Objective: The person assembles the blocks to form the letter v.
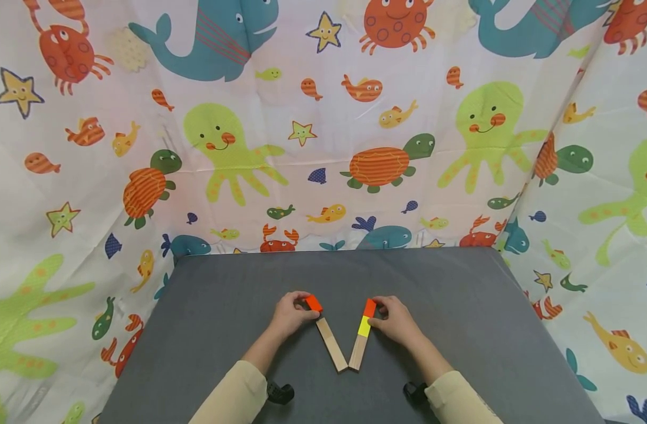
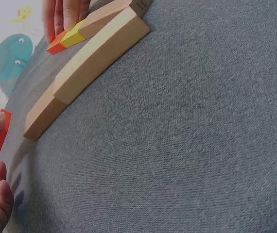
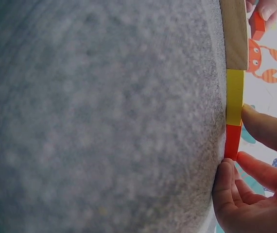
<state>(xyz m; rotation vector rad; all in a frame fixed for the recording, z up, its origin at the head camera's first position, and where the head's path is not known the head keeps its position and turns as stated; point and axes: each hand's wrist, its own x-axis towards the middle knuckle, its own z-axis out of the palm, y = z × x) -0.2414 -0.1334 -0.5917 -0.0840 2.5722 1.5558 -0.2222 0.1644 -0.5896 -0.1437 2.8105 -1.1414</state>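
Note:
My left hand (image 1: 291,312) pinches an orange block (image 1: 313,303) between thumb and fingers. In the left wrist view this block is raised off the table, past the end of a slanted row of plain wooden blocks (image 1: 331,344). A second wooden piece (image 1: 357,353) slants the other way, so the near ends meet in a V. At its far end lie a yellow block (image 1: 364,325) and then another orange block (image 1: 369,307). My right hand (image 1: 398,321) holds this end, thumb against the yellow block and fingertips around the orange block's end.
Grey cloth covers the table (image 1: 461,306). Behind it and along the sides hangs a white curtain (image 1: 323,206) printed with sea animals. Dark straps (image 1: 280,393) sit around both wrists, below light sleeves.

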